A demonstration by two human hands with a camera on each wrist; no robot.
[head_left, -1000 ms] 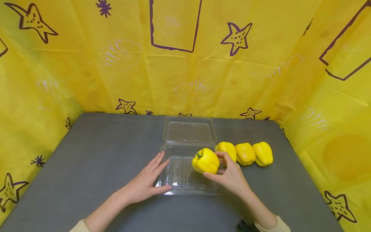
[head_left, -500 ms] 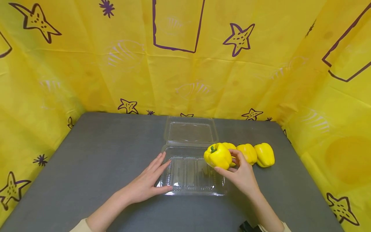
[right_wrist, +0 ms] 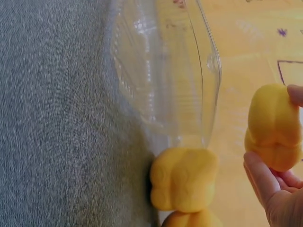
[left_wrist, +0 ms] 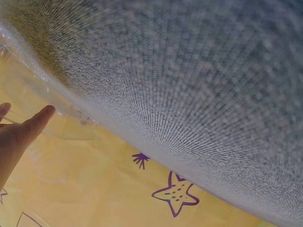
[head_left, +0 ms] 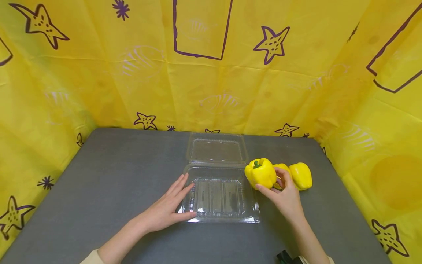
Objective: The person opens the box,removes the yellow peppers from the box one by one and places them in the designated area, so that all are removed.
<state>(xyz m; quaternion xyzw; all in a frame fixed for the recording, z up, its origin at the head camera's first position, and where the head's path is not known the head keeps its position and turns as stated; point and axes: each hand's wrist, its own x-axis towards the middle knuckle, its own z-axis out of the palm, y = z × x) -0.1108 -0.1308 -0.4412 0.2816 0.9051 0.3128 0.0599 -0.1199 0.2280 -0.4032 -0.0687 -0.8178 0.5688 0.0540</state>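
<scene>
My right hand (head_left: 286,198) grips a yellow bell pepper (head_left: 259,175) between thumb and fingers, its green stem facing up and toward me. In the right wrist view this bell pepper (right_wrist: 274,125) is held up well off the table. It overlaps the right rim of a clear plastic clamshell container (head_left: 227,220) in the head view. Fingers spread, my left hand (head_left: 166,209) rests at the container's left edge. More yellow bell peppers stand in a row to the right: one (head_left: 301,176) shows plainly, another (head_left: 280,169) is partly covered, and a nearer one (right_wrist: 184,179) appears in the right wrist view.
The container's lid (head_left: 217,149) lies folded back behind the base, toward the rear of the grey table (head_left: 138,165). A yellow patterned cloth (head_left: 197,84) surrounds the table at the back and sides. A black object (head_left: 284,257) shows by the right sleeve.
My right hand has carried the bell pepper rightward, from over the container to its right rim, in front of the row. My left hand has stayed at the container's left edge.
</scene>
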